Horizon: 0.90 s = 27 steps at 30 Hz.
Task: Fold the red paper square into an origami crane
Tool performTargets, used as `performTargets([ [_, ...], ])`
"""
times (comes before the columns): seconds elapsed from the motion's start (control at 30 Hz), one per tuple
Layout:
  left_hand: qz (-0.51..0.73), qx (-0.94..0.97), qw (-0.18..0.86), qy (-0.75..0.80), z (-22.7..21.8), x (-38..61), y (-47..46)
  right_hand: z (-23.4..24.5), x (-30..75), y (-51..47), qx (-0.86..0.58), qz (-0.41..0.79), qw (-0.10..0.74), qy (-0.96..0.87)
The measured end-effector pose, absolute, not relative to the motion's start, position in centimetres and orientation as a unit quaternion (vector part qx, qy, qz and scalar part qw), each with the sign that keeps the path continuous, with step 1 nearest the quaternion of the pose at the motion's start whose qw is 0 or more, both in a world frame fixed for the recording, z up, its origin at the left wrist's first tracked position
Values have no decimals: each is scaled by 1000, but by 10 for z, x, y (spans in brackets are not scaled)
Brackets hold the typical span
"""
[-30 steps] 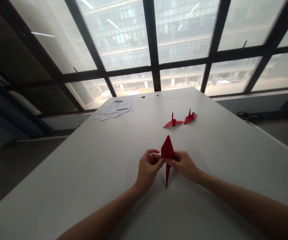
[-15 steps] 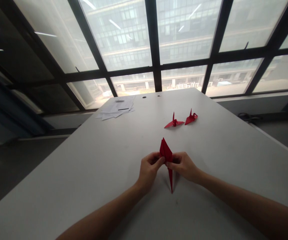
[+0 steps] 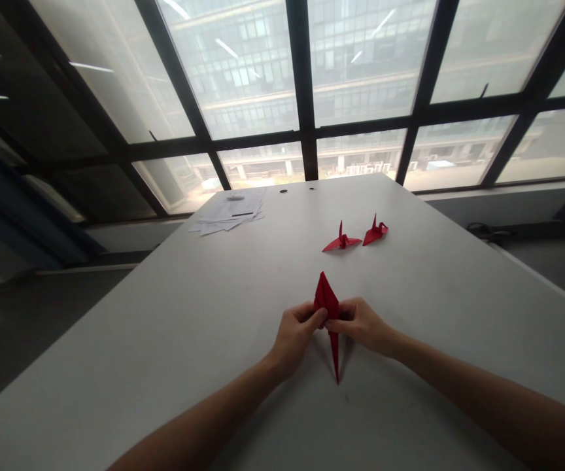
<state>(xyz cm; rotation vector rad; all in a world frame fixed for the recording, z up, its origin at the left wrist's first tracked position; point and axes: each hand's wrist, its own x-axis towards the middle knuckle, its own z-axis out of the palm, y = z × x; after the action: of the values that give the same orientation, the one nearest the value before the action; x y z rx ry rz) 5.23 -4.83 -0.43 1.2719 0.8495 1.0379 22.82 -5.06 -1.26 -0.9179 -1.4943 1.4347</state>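
Note:
Between my hands is a folded piece of red origami paper [image 3: 326,293], with a broad point directed away from me and a narrow point toward me. My left hand [image 3: 296,335] pinches its left side, the thumb pressed on the front. From the right, my right hand [image 3: 363,325] grips the edge near the middle, its thumb close to the left one. The fingers behind the paper are partly hidden. Farther off on the table stand two finished red paper cranes, the left crane [image 3: 342,242] and the right crane [image 3: 375,232], close beside each other.
The white table [image 3: 174,327] stretches toward large windows. At its far left lies a stack of papers [image 3: 226,212] with a dark pen-like stick [image 3: 242,214] on top. Dark cables [image 3: 488,230] rest beyond the right edge.
The folded paper has shifted very slightly toward me, and my left thumb has slid a little to the right over it. The two cranes have stayed put.

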Motion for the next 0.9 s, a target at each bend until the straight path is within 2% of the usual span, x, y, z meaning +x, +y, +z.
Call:
performTargets([
  [0.23, 467, 552, 558, 407, -3, 51, -48, -15, 223, -49, -385, 556, 485, -554],
  [0.43, 440, 513, 623, 393, -6, 52, -48, -17, 219, -52, -425, 504, 503, -558],
  [0.63, 487, 322, 742, 331, -5, 50, -41, -20, 223, -59, -391, 284, 562, -671],
  [0.9, 481, 288, 767, 311, -6, 51, -42, -11, 229, -64, -307, 113, 547, -771],
])
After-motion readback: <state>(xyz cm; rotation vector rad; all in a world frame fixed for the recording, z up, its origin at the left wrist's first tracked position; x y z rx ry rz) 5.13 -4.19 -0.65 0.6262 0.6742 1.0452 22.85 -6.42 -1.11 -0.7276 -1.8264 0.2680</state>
